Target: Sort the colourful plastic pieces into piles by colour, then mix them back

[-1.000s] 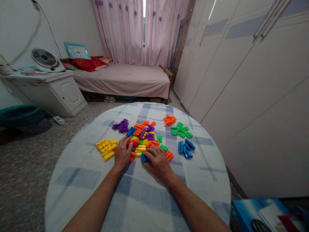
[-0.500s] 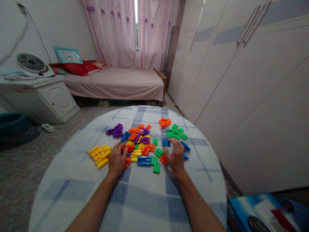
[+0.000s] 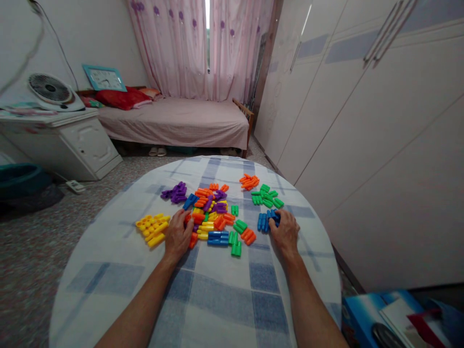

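Cloth-covered table (image 3: 217, 302): five single-colour clusters (image 3: 178, 194) stand apart; a mixed pile (image 3: 208, 226) remains. Right hand (image 3: 285, 231) arches over blue pieces (image 3: 263, 223); left hand (image 3: 178, 236) rests at the pile; neither grip discernible.

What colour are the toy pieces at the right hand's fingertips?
The toy pieces are blue, seen best in the head view.

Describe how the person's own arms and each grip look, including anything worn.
The left grip and right grip are ungloved human hands. The left forearm and right forearm taper towards the wrists and show no sleeve, watch or bracelet. Rings or small markings cannot be made out.
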The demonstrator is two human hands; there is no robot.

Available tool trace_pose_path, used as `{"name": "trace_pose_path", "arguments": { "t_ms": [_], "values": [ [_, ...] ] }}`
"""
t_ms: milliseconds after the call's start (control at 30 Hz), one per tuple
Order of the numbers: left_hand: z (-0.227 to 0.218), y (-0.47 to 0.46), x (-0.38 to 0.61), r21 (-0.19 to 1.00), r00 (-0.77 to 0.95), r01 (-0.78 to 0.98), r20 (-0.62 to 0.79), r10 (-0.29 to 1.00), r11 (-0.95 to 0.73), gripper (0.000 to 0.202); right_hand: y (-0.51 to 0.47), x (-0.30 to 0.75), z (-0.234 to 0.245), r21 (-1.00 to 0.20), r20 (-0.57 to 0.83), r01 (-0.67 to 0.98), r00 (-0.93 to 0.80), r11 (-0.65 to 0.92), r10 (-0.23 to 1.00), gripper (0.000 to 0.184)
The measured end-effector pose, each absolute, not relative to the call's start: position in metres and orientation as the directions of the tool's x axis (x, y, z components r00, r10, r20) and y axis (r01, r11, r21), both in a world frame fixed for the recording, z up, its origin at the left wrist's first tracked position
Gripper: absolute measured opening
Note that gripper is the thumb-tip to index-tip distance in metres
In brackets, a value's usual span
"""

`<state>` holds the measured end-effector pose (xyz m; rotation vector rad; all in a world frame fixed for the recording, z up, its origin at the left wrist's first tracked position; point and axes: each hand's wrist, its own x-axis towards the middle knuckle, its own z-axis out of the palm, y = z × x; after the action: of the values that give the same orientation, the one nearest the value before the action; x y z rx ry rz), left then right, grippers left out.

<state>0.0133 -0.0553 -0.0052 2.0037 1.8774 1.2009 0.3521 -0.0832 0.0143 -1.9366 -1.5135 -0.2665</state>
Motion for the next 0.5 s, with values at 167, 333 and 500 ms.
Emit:
{"name": "trace_pose_path", "arguments": {
  "t_ms": [167, 333, 500],
  "values": [
    [-0.003, -0.057, 0.015, 0.602, -0.105, 0.772, 0.439, 0.893, -0.205, 0.039, -0.086, 0.333, 0.027, -0.362, 0.628, 0.931, 0.21, 0.042, 0.749, 0.031],
    [-0.004, -0.057, 0.015, 0.594, -0.108, 0.778, 0.45, 0.886, -0.207, 0.036, -0.099, 0.281, 0.036, -0.341, 0.622, 0.832, -0.15, 0.438, 0.769, 0.028],
    [-0.004, -0.057, 0.015, 0.587, -0.097, 0.78, 0.454, 0.886, -0.216, 0.037, -0.112, 0.24, 0.031, -0.341, 0.496, 0.752, -0.367, 0.565, 0.787, 0.035]
  ]
}}
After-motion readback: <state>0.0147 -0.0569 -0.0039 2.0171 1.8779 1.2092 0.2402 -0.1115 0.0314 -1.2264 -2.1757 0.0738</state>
